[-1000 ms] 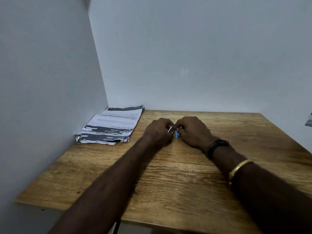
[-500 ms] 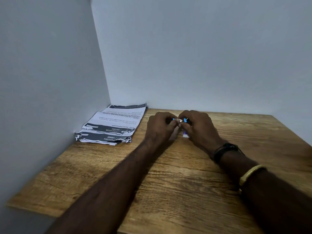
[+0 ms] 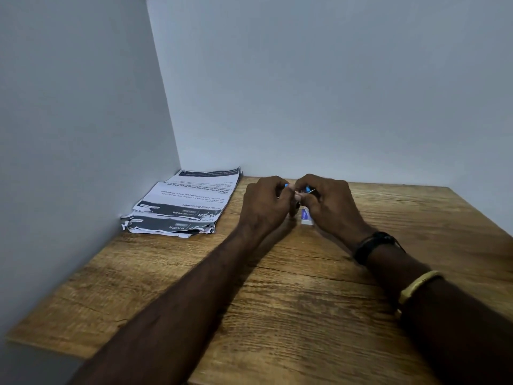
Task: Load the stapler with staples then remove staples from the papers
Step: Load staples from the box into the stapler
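My left hand and my right hand meet above the middle of the wooden table, fingers curled around a small blue stapler. Only blue bits and a thin metal part show between the fingers; most of it is hidden. A small white and blue staple box stands on the table just below my right hand's fingers. A stack of printed papers with torn front edges lies at the back left, apart from both hands.
Grey walls close the table at the left and back. The papers sit in the corner against the left wall. The table's front left edge runs near the bottom left of the view. A black band and a gold bangle are on my right wrist.
Both hands have lifted a little off the table and shifted toward the back wall with the stapler. The staple box now shows under my right hand. The papers have not moved.
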### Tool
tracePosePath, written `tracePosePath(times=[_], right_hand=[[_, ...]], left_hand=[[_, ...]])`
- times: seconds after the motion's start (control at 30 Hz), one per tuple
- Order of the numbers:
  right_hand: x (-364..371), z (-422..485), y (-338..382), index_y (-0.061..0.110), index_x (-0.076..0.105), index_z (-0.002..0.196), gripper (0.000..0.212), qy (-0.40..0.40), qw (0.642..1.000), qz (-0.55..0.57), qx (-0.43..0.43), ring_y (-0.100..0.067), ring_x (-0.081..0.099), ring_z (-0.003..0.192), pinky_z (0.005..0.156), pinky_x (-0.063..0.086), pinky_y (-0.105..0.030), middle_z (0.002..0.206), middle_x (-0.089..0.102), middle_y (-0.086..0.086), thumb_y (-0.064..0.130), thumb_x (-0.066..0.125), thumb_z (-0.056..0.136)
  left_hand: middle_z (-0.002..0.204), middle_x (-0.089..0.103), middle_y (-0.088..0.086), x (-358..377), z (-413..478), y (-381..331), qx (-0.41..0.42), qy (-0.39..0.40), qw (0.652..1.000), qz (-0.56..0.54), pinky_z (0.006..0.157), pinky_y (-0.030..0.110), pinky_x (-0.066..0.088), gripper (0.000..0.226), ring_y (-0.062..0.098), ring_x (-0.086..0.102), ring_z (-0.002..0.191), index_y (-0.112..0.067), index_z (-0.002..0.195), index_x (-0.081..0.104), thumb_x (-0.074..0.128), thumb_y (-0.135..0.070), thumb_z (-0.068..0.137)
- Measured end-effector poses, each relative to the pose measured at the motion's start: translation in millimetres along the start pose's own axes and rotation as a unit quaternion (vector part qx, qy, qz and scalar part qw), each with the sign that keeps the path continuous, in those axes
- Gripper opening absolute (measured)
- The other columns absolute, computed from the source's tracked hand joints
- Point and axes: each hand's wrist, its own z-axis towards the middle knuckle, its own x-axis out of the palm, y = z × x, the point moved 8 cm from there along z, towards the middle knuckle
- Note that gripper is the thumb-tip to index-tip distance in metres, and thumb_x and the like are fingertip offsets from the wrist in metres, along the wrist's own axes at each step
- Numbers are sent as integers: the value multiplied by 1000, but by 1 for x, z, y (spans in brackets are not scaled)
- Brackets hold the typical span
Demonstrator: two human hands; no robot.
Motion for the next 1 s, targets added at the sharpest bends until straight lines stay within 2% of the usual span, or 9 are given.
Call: tracePosePath(times=[0.13,0.27,0.4,0.5,0.6,0.73,0.87,0.97,1.0], right_hand=[[-13,1,-22,16,70,93,3,-39,993,79,79,-10,73,74,70,64,-35,80,72,5,13,69,94],[-9,0,-32,10,71,97,3,-35,983,123,135,-14,76,77,72,65,-32,88,73,-2,8,69,95],[-9,-5,-48,6,69,100,8,-55,949,226,212,-19,78,75,71,65,-31,98,72,-13,1,66,96],[-8,-8,-58,11,67,99,12,-61,924,291,240,-23,78,77,71,63,-30,94,72,-15,0,64,97],[-6,-11,-70,13,69,99,14,-74,904,324,268,-24,78,80,75,63,-32,93,73,-16,0,63,97],[-1,-14,-77,9,72,98,17,-68,878,359,309,-27,78,81,72,64,-33,92,74,-20,-2,60,99],[3,-15,-72,6,72,97,20,-50,862,387,323,-26,79,79,69,64,-31,94,73,-22,-4,55,101],[9,-15,-66,5,71,99,20,-25,863,390,321,-26,78,78,70,65,-32,96,73,-22,-3,53,102],[9,-15,-64,5,71,99,20,-19,865,387,318,-25,77,77,69,65,-32,95,74,-21,-3,54,101]], left_hand=[[79,75,18,-9,4,31,-116,-26,975,-189,74,44,65,25,28,77,80,1,83,73,59,-17,94],[96,73,25,-1,1,46,-197,0,942,-272,73,35,64,21,28,74,86,-4,88,69,51,-8,97],[87,73,16,-5,1,59,-239,-15,945,-222,74,38,59,28,24,70,76,-12,82,72,47,-11,96],[87,75,7,-9,0,59,-216,-8,968,-128,84,37,56,23,24,72,86,-14,85,75,56,-22,95],[92,78,3,-2,-1,52,-173,60,983,-33,85,33,53,23,19,70,92,-12,83,75,71,-34,89],[92,76,-1,11,-3,45,-131,130,980,75,85,34,55,18,19,69,94,-23,77,70,65,-33,91],[81,72,-4,21,-1,33,-136,132,982,0,71,28,48,24,16,66,84,-20,73,71,63,-33,91],[84,77,5,39,3,24,-188,147,965,-107,76,36,59,32,21,72,80,-12,86,76,63,-41,90],[83,78,9,45,4,21,-209,155,956,-133,72,36,61,36,22,72,72,-9,87,76,62,-42,90]])
